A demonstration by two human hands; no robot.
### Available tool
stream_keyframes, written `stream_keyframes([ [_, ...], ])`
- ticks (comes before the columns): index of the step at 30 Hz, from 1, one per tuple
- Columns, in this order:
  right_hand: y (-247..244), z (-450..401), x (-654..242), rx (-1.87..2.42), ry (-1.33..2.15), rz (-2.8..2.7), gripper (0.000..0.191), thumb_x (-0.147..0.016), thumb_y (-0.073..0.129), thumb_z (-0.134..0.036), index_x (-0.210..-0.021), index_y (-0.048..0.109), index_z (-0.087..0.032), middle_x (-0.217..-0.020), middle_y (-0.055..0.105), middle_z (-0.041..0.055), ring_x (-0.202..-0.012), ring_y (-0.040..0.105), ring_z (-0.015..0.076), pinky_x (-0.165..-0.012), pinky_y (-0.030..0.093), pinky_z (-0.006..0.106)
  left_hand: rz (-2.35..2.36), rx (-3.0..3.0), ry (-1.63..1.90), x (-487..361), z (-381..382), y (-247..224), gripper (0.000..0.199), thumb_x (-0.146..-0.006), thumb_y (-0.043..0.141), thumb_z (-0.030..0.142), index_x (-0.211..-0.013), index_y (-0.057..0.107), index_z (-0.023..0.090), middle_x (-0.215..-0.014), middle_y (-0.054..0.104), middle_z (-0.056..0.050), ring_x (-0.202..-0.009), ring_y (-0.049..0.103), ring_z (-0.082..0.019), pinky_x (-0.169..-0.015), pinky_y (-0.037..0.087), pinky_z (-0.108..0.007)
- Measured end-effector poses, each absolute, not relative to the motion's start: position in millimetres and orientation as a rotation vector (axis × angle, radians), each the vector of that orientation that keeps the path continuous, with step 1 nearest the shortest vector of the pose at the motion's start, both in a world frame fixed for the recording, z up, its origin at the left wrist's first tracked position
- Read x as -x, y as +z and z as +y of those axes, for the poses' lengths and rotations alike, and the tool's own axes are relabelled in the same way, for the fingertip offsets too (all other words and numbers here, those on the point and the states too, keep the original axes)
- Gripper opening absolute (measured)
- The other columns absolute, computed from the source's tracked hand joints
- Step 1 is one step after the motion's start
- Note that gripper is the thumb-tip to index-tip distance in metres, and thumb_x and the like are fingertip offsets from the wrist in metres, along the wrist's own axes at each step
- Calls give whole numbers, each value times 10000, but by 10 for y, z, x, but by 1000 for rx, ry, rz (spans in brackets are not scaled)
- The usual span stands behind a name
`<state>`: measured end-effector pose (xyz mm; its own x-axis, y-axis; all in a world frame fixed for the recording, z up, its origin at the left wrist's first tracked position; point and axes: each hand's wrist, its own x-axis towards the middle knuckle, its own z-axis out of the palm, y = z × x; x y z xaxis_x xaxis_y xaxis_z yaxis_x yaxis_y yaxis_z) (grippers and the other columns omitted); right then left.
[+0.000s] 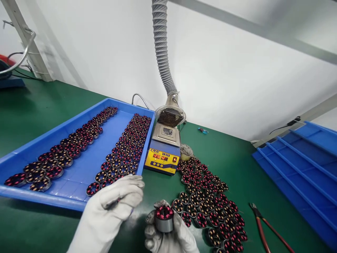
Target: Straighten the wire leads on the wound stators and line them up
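Note:
My right hand (168,239), in a soiled white glove, holds a motor stator (164,219) upright at the bottom centre. The stator is a short grey metal ring with red and black windings inside. To its left is my white-gloved left hand (113,207), fingers curled and pressed together, over the front corner of the blue tray. A small dark bit shows between its fingers, too hidden to name. Beside my right hand lies a loose heap of similar stators (207,196), some with red windings, others tan. The blue tray (76,191) carries two long groups of them.
A yellow and blue solder pot (162,161) with a lit display stands behind my hands. Above it hangs a fume extraction hose (161,45). Red-handled cutters (259,225) lie at right, before stacked blue trays (302,168). A small blue tool (202,130) rests farther back.

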<state>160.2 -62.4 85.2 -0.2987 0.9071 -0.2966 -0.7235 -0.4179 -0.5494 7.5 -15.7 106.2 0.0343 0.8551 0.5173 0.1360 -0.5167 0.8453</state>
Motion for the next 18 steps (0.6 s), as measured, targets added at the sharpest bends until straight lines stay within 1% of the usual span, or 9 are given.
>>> stream_keyframes([
  [1, 857, -628, -1607, 693, 1889, -391, 391, -610, 776, -473, -906, 673, -239, -841, 719, 38, -774, 675, 183, -687, 534, 320, 1051, -1759, 1497, -72, -168, 1063, 74, -826, 631, 341, -888, 671, 342, -930, 699, 80, -864, 660, -121, -792, 492, -128],
  [4, 848, -615, -1599, 728, 1785, -477, 331, -695, 692, -499, -896, 673, -237, -830, 713, 40, -843, 668, 226, -715, 537, 367, 970, -2077, 1313, -115, -218, 1044, 295, -811, 651, 451, -1063, 605, 304, -1081, 661, 10, -979, 623, -135, -866, 469, -160],
  [7, 834, -597, -1582, 782, 1720, -537, 265, -697, 698, -468, -843, 684, -246, -820, 712, 36, -866, 664, 249, -731, 538, 381, 745, -2183, 1347, -169, -237, 1025, 301, -895, 515, 500, -1084, 577, 274, -1075, 664, -15, -996, 613, -128, -897, 470, -174],
  [9, 843, -597, -1578, 805, 1705, -569, 260, -682, 715, -464, -810, 691, -239, -802, 715, 46, -848, 666, 256, -732, 540, 398, 689, -2104, 1390, -194, -220, 1034, 299, -890, 530, 496, -1075, 588, 269, -1080, 662, -20, -988, 618, -138, -892, 480, -183],
  [11, 867, -608, -1578, 815, 1710, -588, 261, -694, 708, -470, -793, 693, -229, -767, 715, 52, -806, 672, 247, -721, 541, 411, 650, -1958, 1339, -222, -188, 1062, 191, -861, 611, 426, -978, 639, 278, -996, 686, 2, -957, 630, -155, -871, 499, -202],
  [13, 895, -621, -1580, 807, 1755, -594, 273, -701, 700, -482, -800, 694, -227, -751, 717, 51, -750, 680, 228, -695, 545, 408, 637, -1718, 1264, -249, -155, 1095, 68, -845, 627, 288, -798, 675, 278, -833, 699, 39, -853, 649, -156, -856, 507, -227],
  [15, 919, -628, -1586, 776, 1838, -579, 311, -691, 700, -507, -817, 695, -222, -772, 723, 58, -708, 685, 214, -672, 548, 400, 628, -1461, 1251, -252, -137, 1119, 184, -799, 602, 201, -645, 671, 275, -666, 674, 65, -696, 647, -150, -832, 517, -248],
  [17, 933, -631, -1597, 746, 1912, -541, 351, -677, 706, -523, -844, 697, -215, -800, 729, 71, -704, 691, 212, -667, 550, 393, 723, -1225, 1300, -216, -145, 1124, 193, -758, 581, 190, -612, 680, 270, -669, 684, 53, -689, 655, -161, -806, 526, -249],
  [18, 934, -633, -1602, 742, 1927, -520, 360, -670, 712, -523, -853, 699, -214, -806, 730, 73, -709, 693, 212, -670, 550, 388, 810, -1165, 1296, -186, -161, 1119, 150, -735, 600, 210, -635, 695, 270, -729, 701, 35, -756, 664, -181, -802, 528, -246],
])
